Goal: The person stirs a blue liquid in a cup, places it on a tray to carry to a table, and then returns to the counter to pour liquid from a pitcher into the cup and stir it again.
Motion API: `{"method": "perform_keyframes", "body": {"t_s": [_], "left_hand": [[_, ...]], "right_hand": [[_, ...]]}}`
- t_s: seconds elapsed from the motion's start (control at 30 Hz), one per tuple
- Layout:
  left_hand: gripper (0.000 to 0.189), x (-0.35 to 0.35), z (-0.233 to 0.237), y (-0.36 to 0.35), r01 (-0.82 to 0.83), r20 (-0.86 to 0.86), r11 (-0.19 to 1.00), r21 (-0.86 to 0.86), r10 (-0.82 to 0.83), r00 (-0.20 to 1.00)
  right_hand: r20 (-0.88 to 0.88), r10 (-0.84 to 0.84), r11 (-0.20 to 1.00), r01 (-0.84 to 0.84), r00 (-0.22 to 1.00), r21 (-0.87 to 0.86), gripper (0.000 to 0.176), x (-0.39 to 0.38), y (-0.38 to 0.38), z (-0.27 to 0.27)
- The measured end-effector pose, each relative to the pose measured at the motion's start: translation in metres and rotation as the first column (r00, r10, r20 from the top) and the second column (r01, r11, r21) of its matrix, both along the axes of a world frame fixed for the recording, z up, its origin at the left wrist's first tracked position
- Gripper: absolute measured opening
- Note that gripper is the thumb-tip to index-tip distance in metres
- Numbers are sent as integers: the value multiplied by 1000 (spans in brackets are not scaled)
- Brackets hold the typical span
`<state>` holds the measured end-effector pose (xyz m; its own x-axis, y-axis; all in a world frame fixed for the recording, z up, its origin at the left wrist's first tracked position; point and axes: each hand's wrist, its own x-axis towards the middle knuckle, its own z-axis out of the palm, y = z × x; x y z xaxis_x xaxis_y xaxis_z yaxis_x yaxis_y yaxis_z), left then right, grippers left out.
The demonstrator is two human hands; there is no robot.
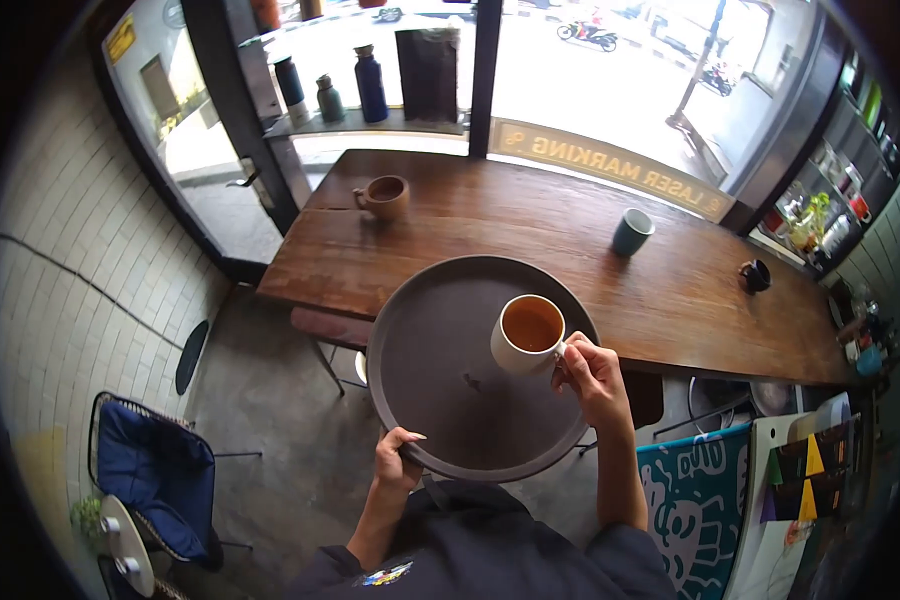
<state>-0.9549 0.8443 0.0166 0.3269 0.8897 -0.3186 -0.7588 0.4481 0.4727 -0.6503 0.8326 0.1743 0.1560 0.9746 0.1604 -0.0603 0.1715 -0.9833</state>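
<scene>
Mug (526,336), tray (450,372), wooden table (520,222), tiled wall (110,240)

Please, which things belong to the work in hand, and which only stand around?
In use:
tray, left hand at its rim
white mug, right hand at its handle

Apparently only standing around:
brown mug, teal cup and dark mug on the table
blue bottle
blue chair

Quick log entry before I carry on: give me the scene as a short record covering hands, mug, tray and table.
Left hand: gripping the tray by its near-left rim
Right hand: holding the white mug by its handle
White mug: upright, with a brown-orange drink inside; resting or just lifted, cannot tell
Tray: round, dark
Table: wooden, bearing a brown mug, a green cup and a small black mug
</scene>
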Motion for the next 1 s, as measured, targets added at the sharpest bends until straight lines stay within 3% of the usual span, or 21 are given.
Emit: {"method": "perform_keyframes", "body": {"t_s": [0.27,0.53,0.6,0.7,0.77,0.87,1.0], "left_hand": [[22,-88,-12,-71,-215,122,976,25,211,970],[22,-160,-51,-158,-503,2,861,81,504,864],[23,-172,-53,-178,-530,-13,847,32,531,847],[23,-183,-76,-209,-607,-68,792,-56,604,794],[24,-189,-88,-223,-650,-94,737,-187,645,759],[22,-190,-84,-230,-745,-240,614,-262,706,666],[21,-193,-102,-229,-812,-298,515,-274,757,581]], "right_hand": [[5,203,978,-203,979,-46,30,-88,0,-27],[59,429,888,-410,901,-208,33,-184,-5,-54],[124,536,830,-495,835,-259,36,-202,-3,-66],[84,654,710,-573,751,-409,37,-233,1,-82],[-28,764,550,-675,644,-492,38,-250,7,-98],[-83,803,504,-748,590,-432,39,-280,13,-120],[-119,844,437,-799,523,-412,41,-313,23,-152]]}}
